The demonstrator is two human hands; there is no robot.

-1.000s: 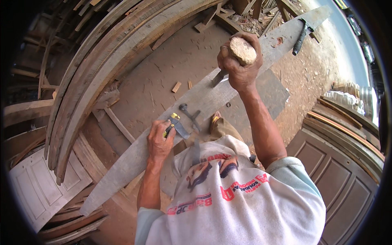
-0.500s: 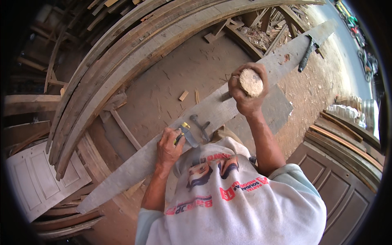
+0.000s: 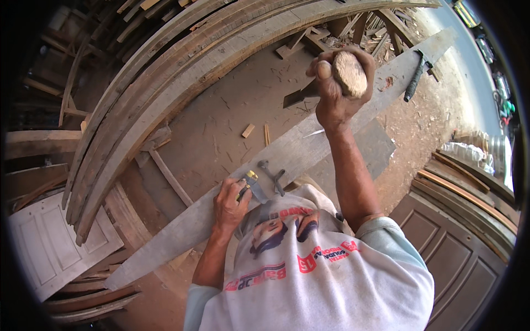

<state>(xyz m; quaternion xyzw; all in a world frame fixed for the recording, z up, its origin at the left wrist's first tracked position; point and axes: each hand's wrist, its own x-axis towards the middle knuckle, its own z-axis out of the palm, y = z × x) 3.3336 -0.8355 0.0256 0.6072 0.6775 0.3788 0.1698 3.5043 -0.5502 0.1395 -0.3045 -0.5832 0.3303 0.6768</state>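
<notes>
My left hand [image 3: 229, 203] is closed round a small tool with a yellow-and-black handle [image 3: 252, 176], over the near edge of a long grey board [image 3: 165, 240]; its working end is not clear. My right hand [image 3: 341, 91] grips a thick wooden tool [image 3: 351, 75] with a pale, rough round end. A dark flat piece [image 3: 294, 98] juts left from that grip, raised above the board's far edge. Between my hands a metal clamp [image 3: 272, 174] sits on the board. A thin white mark or sliver [image 3: 313, 133] shows on the board below my right hand.
A black-handled clamp [image 3: 415, 77] grips the board's far right end. Long curved beams [image 3: 165, 94] arch across the far left. Panelled doors [image 3: 66, 237] lie at left and right. Wood scraps [image 3: 248, 130] litter the floor. Vehicles line the road at far right.
My right hand has lifted the wooden tool up and away, tilting it, so the dark flat piece now shows more. My left hand has hardly moved.
</notes>
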